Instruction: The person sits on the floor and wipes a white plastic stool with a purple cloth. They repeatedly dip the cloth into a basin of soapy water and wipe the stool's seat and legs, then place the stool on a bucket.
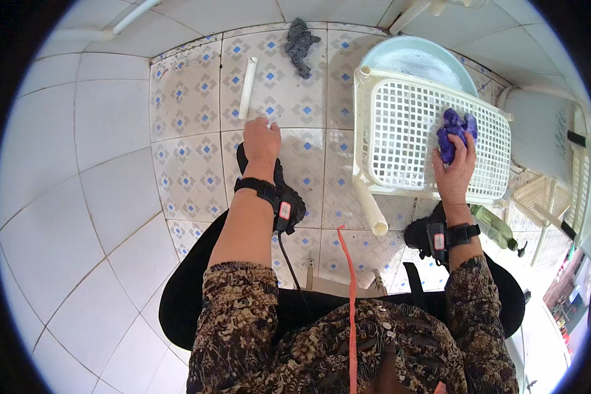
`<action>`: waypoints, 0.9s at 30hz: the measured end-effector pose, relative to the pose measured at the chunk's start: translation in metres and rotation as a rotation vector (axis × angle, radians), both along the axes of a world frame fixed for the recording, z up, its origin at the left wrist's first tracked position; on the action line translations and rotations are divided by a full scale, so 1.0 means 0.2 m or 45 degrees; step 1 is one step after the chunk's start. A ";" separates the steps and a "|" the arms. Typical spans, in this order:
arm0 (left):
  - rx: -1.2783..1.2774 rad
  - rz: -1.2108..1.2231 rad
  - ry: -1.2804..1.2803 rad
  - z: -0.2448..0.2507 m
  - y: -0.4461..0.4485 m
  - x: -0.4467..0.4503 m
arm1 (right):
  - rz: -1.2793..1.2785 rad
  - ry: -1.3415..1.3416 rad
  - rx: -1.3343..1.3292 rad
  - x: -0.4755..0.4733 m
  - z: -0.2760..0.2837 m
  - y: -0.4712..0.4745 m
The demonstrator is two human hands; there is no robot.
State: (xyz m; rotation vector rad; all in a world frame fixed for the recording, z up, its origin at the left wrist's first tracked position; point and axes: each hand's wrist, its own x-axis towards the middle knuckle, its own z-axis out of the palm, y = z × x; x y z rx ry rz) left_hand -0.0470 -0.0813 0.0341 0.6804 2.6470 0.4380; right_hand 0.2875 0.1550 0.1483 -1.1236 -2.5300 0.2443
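Observation:
My right hand (pixel 456 167) grips a bunched purple cloth (pixel 454 133), pressed on a white plastic lattice rack (pixel 404 133) that lies on its side. One loose leg tube (pixel 369 207) of the rack points towards me. My left hand (pixel 262 140) is over the tiled floor with its fingers curled; whether it holds anything is hidden. Just beyond it lies a white plastic tube (pixel 248 88), and the frame does not settle whether they touch. A dark grey wet cloth (pixel 300 48) lies crumpled near the back wall.
Behind the rack stands a pale blue basin (pixel 418 61) of sudsy water. A green plastic bottle (pixel 492 227) lies right of my right wrist. Further right are another lattice rack (pixel 541 194) and a whitish container (pixel 539 128). Tiled walls (pixel 113 113) bound the left and back.

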 end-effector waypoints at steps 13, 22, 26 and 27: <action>-0.181 -0.010 0.252 -0.16 0.02 -0.04 | -0.068 -0.037 0.000 -0.06 -0.06 -0.02; -0.161 -0.004 0.127 -0.22 0.01 -0.14 | -0.094 -0.056 0.029 -0.08 -0.06 -0.02; -0.101 -0.047 0.073 -0.25 0.05 -0.11 | -0.074 -0.073 0.073 -0.08 -0.06 -0.02; -0.062 -0.100 0.184 -0.27 0.05 -0.10 | -0.091 -0.059 0.067 -0.08 -0.07 -0.02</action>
